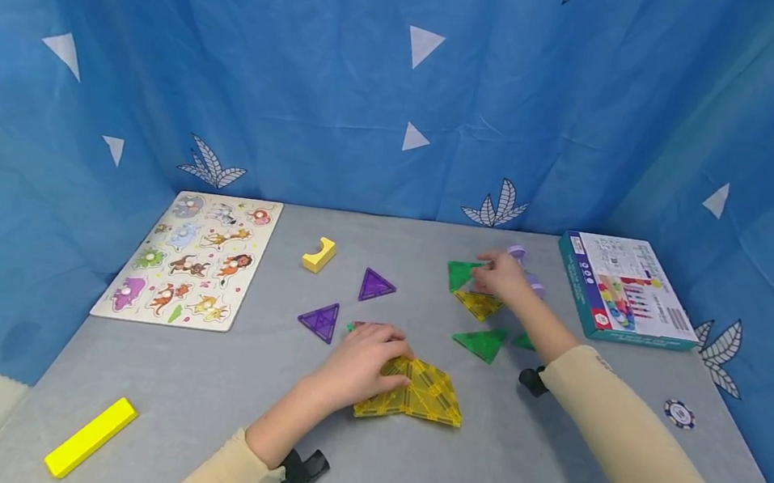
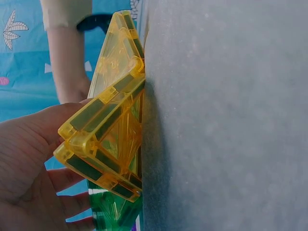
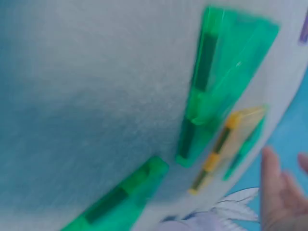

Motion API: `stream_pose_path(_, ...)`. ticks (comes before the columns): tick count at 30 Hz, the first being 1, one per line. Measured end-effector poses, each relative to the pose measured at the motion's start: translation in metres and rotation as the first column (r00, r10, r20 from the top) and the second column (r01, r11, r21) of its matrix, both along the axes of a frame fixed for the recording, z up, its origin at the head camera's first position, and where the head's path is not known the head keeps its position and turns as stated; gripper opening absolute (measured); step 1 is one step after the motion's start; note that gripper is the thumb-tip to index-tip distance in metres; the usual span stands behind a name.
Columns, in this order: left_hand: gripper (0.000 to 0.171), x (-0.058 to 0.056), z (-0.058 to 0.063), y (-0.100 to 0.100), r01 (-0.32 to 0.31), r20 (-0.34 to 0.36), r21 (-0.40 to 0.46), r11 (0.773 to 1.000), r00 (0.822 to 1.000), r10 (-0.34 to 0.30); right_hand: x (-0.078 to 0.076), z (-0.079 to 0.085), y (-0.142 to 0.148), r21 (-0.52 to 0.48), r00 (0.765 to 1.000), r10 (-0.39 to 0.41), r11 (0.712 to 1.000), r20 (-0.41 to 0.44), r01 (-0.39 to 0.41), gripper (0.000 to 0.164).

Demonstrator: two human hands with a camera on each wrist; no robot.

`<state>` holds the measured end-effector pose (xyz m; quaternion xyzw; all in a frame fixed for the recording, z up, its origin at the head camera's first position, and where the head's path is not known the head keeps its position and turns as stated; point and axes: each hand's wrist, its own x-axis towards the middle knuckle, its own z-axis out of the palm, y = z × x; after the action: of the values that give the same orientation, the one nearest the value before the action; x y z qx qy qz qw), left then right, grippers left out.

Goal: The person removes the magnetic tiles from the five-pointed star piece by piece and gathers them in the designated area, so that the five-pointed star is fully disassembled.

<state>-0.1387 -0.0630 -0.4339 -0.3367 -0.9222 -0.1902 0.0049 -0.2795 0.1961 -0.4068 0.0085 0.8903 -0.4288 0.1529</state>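
Observation:
My left hand (image 1: 365, 361) holds a raised shape of yellow magnetic tiles (image 1: 427, 396) standing on the table, its thumb over the near side and its fingers on the far side. In the left wrist view the yellow tiles (image 2: 108, 122) lean together, with a green tile (image 2: 113, 211) beyond them near the fingertips. My right hand (image 1: 505, 277) reaches over the back right, beside a green triangle tile (image 1: 460, 274) and a flat yellow triangle tile (image 1: 477, 306). Blurred in the right wrist view, its fingers (image 3: 272, 178) appear loosely extended, apart from the green tile (image 3: 226, 72).
Two purple triangle tiles (image 1: 377, 285) and a yellow arch block (image 1: 318, 255) lie left of centre. An animal puzzle board (image 1: 251, 272) is back left, a yellow bar (image 1: 90, 437) front left. A game box (image 1: 626, 289) and poker chip (image 1: 679, 414) are right. Another green tile (image 1: 481, 343) lies below the right hand.

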Motion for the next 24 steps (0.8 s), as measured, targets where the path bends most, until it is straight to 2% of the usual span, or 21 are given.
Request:
stream_pose_path(2, 0.029, 0.0, 0.0, 0.0, -0.001, -0.003, 0.003, 1.0, 1.0, 0.001, 0.018, 0.005, -0.002, -0.009, 0.988, 0.144, 0.989, -0.054, -0.144, 0.041)
stream_pose_path(3, 0.029, -0.001, 0.0, 0.001, -0.003, -0.005, 0.003, 1.0, 1.0, 0.003, 0.028, 0.008, -0.004, -0.02, 0.971, 0.225, 0.974, -0.078, -0.227, 0.038)
stream_pose_path(5, 0.028, -0.001, 0.001, 0.001, -0.006, -0.009, 0.003, 1.0, 1.0, 0.006, 0.049, 0.011, -0.009, -0.064, 0.929, 0.361, 0.928, -0.084, -0.366, 0.037)
stream_pose_path(7, 0.028, -0.002, 0.002, 0.001, -0.008, -0.009, 0.002, 1.0, 1.0, 0.008, 0.067, 0.01, -0.013, -0.086, 0.875, 0.476, 0.872, -0.084, -0.483, 0.037)
stream_pose_path(9, 0.028, -0.002, 0.002, 0.001, -0.009, -0.01, 0.004, 1.0, 1.0, 0.009, 0.081, 0.006, -0.018, -0.079, 0.821, 0.566, 0.818, -0.072, -0.57, 0.039)
stream_pose_path(12, 0.028, -0.002, 0.003, 0.0, -0.009, -0.009, 0.005, 1.0, 1.0, 0.009, 0.094, -0.003, -0.023, -0.03, 0.763, 0.646, 0.762, -0.039, -0.647, 0.041)
stream_pose_path(15, 0.028, -0.002, 0.003, 0.0, -0.007, -0.006, 0.009, 1.0, 1.0, 0.007, 0.1, -0.011, -0.026, 0.0, 0.738, 0.675, 0.738, -0.007, -0.675, 0.039)
stream_pose_path(24, 0.026, -0.002, 0.003, 0.002, -0.016, 0.018, 0.032, 0.999, 1.0, 0.016, 0.105, -0.015, -0.028, 0.023, 0.712, 0.701, 0.713, -0.045, -0.701, 0.029)
